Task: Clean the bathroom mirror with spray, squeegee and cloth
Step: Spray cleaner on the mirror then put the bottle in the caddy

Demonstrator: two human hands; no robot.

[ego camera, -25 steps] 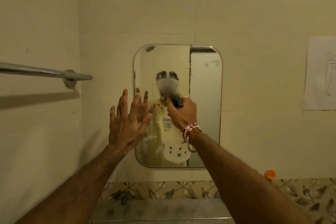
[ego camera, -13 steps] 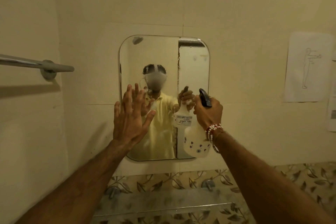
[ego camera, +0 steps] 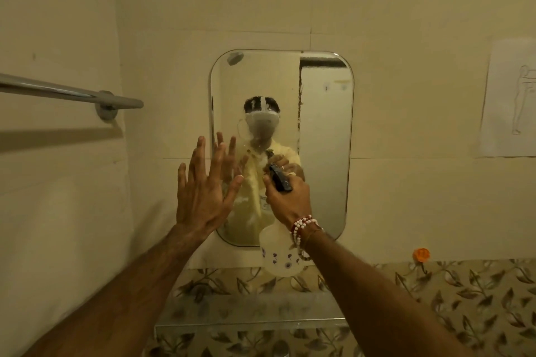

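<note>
A rounded rectangular mirror [ego camera: 324, 130] hangs on the cream tiled wall ahead, with wet spray patches across its lower middle. My right hand [ego camera: 287, 200] grips a translucent white spray bottle [ego camera: 278, 258] with a black trigger head, its nozzle pointed at the glass just in front of the mirror's centre. My left hand [ego camera: 203, 191] is raised with fingers spread at the mirror's lower left edge, holding nothing; I cannot tell whether it touches the glass. No squeegee or cloth is in view.
A chrome towel bar [ego camera: 69, 93] juts from the left wall at mirror height. A glass shelf [ego camera: 252, 313] runs below the mirror over leaf-patterned tiles. A paper drawing [ego camera: 510, 98] is stuck to the wall at right, an orange hook [ego camera: 420, 254] below it.
My right hand swung the bottle right toward the mirror's edge, then back to the centre with the nozzle at the glass. My left hand stayed raised and spread.
</note>
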